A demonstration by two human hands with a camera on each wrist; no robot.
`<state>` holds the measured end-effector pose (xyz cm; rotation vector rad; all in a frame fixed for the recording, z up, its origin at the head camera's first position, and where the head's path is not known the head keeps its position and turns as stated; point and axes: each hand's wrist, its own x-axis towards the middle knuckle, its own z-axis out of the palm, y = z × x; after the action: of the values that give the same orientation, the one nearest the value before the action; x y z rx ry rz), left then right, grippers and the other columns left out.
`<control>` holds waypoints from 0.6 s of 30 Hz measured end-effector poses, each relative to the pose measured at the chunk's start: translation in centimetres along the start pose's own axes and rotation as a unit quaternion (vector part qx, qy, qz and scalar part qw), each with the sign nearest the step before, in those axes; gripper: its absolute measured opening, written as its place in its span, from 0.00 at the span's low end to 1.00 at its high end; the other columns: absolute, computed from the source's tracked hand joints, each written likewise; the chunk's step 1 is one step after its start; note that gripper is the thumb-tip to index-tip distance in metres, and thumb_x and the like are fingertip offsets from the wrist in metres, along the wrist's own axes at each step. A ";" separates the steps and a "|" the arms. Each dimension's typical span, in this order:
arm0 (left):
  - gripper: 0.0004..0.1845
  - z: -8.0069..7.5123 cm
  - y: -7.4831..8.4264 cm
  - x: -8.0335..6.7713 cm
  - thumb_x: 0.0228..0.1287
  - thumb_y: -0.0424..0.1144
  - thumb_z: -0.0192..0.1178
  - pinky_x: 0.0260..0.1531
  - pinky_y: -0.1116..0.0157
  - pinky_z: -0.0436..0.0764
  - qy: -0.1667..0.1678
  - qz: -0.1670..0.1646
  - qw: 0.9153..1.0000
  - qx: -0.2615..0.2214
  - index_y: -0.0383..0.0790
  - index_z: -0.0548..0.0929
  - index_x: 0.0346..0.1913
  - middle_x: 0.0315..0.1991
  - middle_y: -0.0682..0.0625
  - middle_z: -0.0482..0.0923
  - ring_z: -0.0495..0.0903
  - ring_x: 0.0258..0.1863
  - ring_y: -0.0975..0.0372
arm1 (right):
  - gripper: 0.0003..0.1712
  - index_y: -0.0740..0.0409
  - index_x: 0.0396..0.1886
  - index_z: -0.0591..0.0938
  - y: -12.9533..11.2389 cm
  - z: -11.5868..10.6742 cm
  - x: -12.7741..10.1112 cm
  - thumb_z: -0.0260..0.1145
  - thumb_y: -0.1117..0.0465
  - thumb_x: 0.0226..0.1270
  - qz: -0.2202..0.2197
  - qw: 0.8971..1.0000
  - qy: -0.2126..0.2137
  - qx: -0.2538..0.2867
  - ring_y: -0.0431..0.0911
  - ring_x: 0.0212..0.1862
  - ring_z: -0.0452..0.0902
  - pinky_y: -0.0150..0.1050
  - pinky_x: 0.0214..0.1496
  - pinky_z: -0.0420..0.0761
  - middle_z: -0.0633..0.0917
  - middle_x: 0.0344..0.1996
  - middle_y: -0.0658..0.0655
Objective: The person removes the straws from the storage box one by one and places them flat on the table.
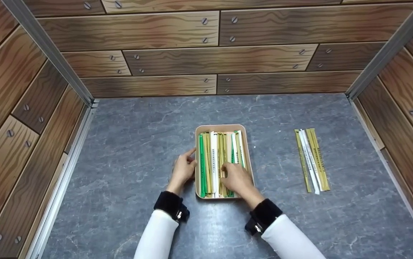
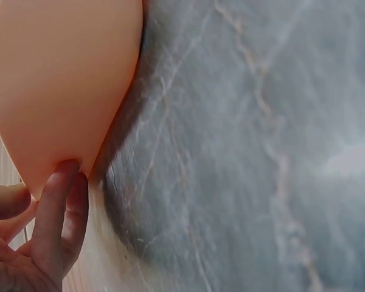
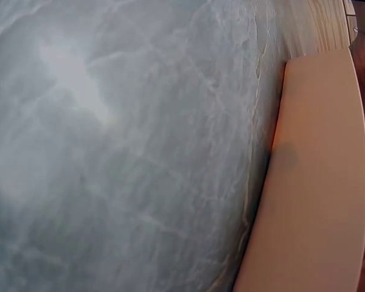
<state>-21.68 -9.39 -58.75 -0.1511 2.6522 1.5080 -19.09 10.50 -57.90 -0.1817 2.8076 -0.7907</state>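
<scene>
A peach-coloured box (image 1: 223,127) holds several slim, printed, wrapped sticks in green, gold and white. My left hand (image 1: 183,168) is at the box's left side; in the left wrist view its fingers (image 2: 59,182) touch the outer wall, with the thumb at the rim. Over the box's right half reaches my right hand (image 1: 237,177), thumb and index finger curved down around the gold sticks (image 1: 221,147). Whether those fingers pinch one is too small to tell. The right wrist view mostly shows the box's outer wall (image 3: 310,176), which hides the fingertips.
To the right, a separate group of gold and white wrapped sticks (image 1: 312,162) lies lengthwise on the grey marbled surface (image 1: 134,144). Wood-patterned walls (image 1: 177,59) stand at the back and both sides, with metal rails (image 1: 66,162) along the edges.
</scene>
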 end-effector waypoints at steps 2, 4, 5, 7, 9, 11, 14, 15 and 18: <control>0.27 0.0 0.0 0.0 0.64 0.28 0.58 0.31 0.64 0.80 0.000 0.001 1.000 0.001 0.44 0.76 0.67 0.34 0.47 0.82 0.80 0.32 0.59 | 0.22 0.59 0.48 0.83 -0.1 0.0 0.0 0.73 0.64 0.50 0.005 1.000 -0.001 -0.002 0.50 0.32 0.79 0.40 0.29 0.81 0.85 0.42 0.61; 0.27 0.0 0.0 0.0 0.64 0.27 0.58 0.31 0.64 0.80 0.000 0.003 1.000 -0.001 0.43 0.76 0.67 0.34 0.46 0.82 0.80 0.32 0.59 | 0.21 0.59 0.46 0.83 -0.2 0.1 -0.1 0.74 0.63 0.49 -0.003 1.000 0.004 -0.014 0.50 0.31 0.79 0.41 0.27 0.80 0.85 0.39 0.61; 0.27 0.0 0.0 0.0 0.64 0.27 0.58 0.31 0.63 0.80 0.000 0.004 1.000 -0.002 0.43 0.76 0.67 0.34 0.46 0.82 0.80 0.32 0.59 | 0.22 0.59 0.46 0.82 -0.2 0.1 -0.1 0.75 0.62 0.49 -0.008 1.000 0.007 -0.018 0.51 0.31 0.79 0.42 0.27 0.80 0.85 0.38 0.61; 0.27 -0.1 0.0 0.0 0.63 0.27 0.58 0.32 0.63 0.80 -0.002 0.005 1.000 -0.005 0.42 0.76 0.67 0.34 0.45 0.82 0.81 0.32 0.58 | 0.22 0.59 0.44 0.83 -0.2 0.3 -0.2 0.78 0.59 0.48 -0.018 0.999 0.019 -0.031 0.52 0.31 0.80 0.43 0.27 0.80 0.85 0.35 0.60; 0.27 -0.1 0.0 0.0 0.63 0.27 0.58 0.33 0.63 0.80 -0.003 0.004 1.000 -0.007 0.42 0.76 0.67 0.34 0.45 0.82 0.81 0.32 0.58 | 0.22 0.59 0.42 0.83 -0.2 0.4 -0.2 0.79 0.58 0.47 -0.024 0.999 0.029 -0.037 0.53 0.32 0.80 0.45 0.28 0.81 0.85 0.35 0.60; 0.27 -0.1 0.0 0.0 0.64 0.27 0.58 0.33 0.63 0.81 -0.004 0.003 1.000 -0.008 0.42 0.76 0.67 0.34 0.45 0.82 0.81 0.32 0.58 | 0.21 0.60 0.43 0.83 -0.3 0.4 -0.2 0.77 0.62 0.47 -0.016 0.999 0.031 -0.027 0.53 0.32 0.80 0.44 0.28 0.81 0.85 0.36 0.61; 0.27 -0.1 0.1 -0.1 0.64 0.27 0.58 0.34 0.63 0.81 -0.006 0.005 1.000 -0.011 0.42 0.76 0.67 0.35 0.45 0.82 0.81 0.33 0.58 | 0.22 0.60 0.46 0.83 -0.4 0.4 -0.2 0.72 0.68 0.46 0.003 1.000 0.027 -0.009 0.52 0.29 0.79 0.41 0.24 0.79 0.85 0.38 0.62; 0.27 -0.1 0.1 -0.1 0.64 0.27 0.58 0.34 0.62 0.81 -0.007 0.005 1.000 -0.013 0.42 0.76 0.67 0.35 0.45 0.82 0.81 0.33 0.58 | 0.23 0.61 0.47 0.83 -0.4 0.3 -0.2 0.70 0.69 0.45 0.010 1.000 0.025 -0.005 0.51 0.28 0.78 0.40 0.23 0.78 0.84 0.38 0.63; 0.27 -0.1 0.1 -0.1 0.64 0.27 0.58 0.34 0.62 0.81 -0.009 0.003 1.000 -0.016 0.41 0.75 0.67 0.35 0.44 0.82 0.81 0.33 0.58 | 0.24 0.60 0.47 0.81 -0.3 0.1 -0.2 0.68 0.69 0.45 0.027 0.999 0.016 0.014 0.48 0.23 0.76 0.39 0.20 0.76 0.83 0.32 0.60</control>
<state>-21.60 -9.44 -58.55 -0.1322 2.6173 1.5468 -18.84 10.22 -57.77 -0.0880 2.8171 -0.8282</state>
